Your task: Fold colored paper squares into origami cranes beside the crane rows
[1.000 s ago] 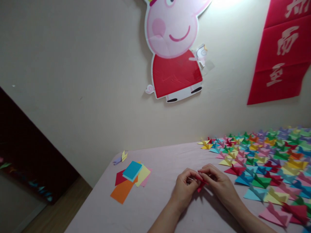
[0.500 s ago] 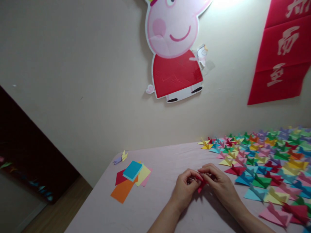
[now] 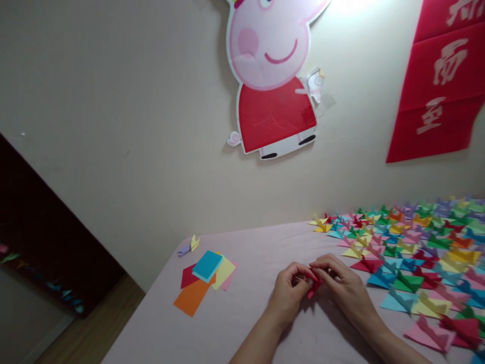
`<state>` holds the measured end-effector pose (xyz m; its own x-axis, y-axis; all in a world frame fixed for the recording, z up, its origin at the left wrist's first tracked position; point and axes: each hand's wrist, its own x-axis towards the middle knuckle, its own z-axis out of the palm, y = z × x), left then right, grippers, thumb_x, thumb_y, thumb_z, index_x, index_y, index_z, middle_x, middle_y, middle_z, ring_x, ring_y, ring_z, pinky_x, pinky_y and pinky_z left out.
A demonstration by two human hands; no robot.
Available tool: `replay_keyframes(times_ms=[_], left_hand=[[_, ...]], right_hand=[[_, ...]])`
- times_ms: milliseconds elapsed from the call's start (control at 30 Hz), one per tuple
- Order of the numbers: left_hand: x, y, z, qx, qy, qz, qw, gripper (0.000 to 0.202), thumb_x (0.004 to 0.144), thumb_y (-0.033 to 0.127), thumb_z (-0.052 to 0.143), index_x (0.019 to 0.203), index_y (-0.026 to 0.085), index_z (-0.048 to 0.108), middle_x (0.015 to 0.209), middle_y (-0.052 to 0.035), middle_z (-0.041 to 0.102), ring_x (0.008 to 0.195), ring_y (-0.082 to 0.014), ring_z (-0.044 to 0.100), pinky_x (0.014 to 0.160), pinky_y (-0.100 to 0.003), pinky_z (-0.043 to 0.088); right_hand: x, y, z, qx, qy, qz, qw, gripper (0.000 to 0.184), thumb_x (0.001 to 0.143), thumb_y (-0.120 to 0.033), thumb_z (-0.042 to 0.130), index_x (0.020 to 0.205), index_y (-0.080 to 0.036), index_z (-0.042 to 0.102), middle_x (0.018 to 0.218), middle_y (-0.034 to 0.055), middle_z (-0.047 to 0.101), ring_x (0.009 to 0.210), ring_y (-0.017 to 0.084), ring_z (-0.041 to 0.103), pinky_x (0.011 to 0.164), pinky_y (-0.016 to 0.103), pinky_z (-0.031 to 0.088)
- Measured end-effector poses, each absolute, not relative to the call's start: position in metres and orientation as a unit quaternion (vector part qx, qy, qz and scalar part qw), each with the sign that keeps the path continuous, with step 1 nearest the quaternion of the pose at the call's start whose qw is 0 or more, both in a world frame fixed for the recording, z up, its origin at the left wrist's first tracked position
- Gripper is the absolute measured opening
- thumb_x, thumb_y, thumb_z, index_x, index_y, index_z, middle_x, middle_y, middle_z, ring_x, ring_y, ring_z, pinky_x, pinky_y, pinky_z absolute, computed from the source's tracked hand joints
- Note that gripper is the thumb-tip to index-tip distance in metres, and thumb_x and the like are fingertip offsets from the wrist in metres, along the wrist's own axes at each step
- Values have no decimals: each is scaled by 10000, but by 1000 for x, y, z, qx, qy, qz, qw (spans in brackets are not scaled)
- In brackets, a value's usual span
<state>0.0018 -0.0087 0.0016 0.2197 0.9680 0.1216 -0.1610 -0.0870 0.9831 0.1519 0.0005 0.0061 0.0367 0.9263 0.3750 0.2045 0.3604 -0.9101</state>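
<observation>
A small folded piece of red paper (image 3: pixel 314 286) is pinched between my two hands, just above the pale pink cloth on the table (image 3: pixel 250 333). My left hand (image 3: pixel 288 290) grips its left side with thumb and forefinger. On the other side, my right hand (image 3: pixel 339 283) closes thumb and fingers on its upper right part. Fingers cover much of the paper, so its full shape is hidden. Rows of folded paper cranes (image 3: pixel 407 282) in many colours spread to the right of my right hand.
Left of my hands lie loose paper squares, a blue one (image 3: pixel 207 265) on top and an orange one (image 3: pixel 193 298) below. Two small folded papers, one yellow (image 3: pixel 194 243), sit by the table's far left corner. A wall (image 3: pixel 170 151) rises behind the table.
My hands have stayed almost in place. The fingers have shifted slightly, and a little more of the red paper shows between them.
</observation>
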Motion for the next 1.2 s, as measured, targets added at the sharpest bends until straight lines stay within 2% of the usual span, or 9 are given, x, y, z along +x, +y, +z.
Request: replay_keyframes(times_ms=[200,333,467,633,800,900,1033,1200], left_hand=[[2,-8,2,532,358,512,571,367,758,498,756,795,149,649,745,-18,599,634,-115,483,640,-237,373],[1,-7,-2,534,363,514,564,375,750,507,760,792,153,643,757,-18,591,632,-114,469,633,-237,367],[1,-7,-4,542,358,518,556,323,785,464,740,805,154,652,833,-32,615,658,-114,493,649,-235,384],[1,-7,-4,542,366,520,549,294,770,434,754,779,153,666,899,-56,635,739,-144,547,701,-250,419],[1,-7,-4,537,373,519,550,291,729,416,780,730,148,664,909,-67,637,766,-160,563,719,-266,423],[1,-7,-4,535,378,515,552,290,728,413,778,743,147,665,866,-58,640,734,-150,548,702,-264,415],[1,-7,-5,532,393,502,557,300,747,425,762,792,144,665,715,-22,618,641,-126,506,640,-249,385],[1,-6,-6,531,404,495,557,305,731,416,768,782,133,668,682,-15,612,619,-118,498,616,-240,371]], right_hand=[[153,5,-1,-478,-605,344,536,302,776,-478,624,871,-216,742,917,74,703,769,224,650,634,312,525],[153,6,-4,-485,-602,350,530,287,748,-479,648,823,-211,719,839,52,708,667,202,636,610,315,521],[153,7,-5,-496,-588,358,529,305,720,-480,667,864,-213,699,698,7,671,562,180,593,552,302,488],[153,6,-6,-468,-617,387,501,264,760,-471,644,735,-209,667,713,19,676,605,184,593,583,296,472],[153,4,-5,-467,-630,364,503,231,791,-428,618,705,-216,653,690,9,640,652,191,596,617,294,463],[153,3,-3,-464,-626,368,507,228,786,-425,615,698,-218,651,687,10,638,656,197,609,615,294,471],[153,4,-3,-465,-609,387,513,235,781,-451,616,756,-223,667,723,22,675,693,215,641,629,296,500],[153,5,-5,-459,-605,366,538,196,764,-413,638,727,-223,667,726,20,656,685,209,633,618,291,498]])
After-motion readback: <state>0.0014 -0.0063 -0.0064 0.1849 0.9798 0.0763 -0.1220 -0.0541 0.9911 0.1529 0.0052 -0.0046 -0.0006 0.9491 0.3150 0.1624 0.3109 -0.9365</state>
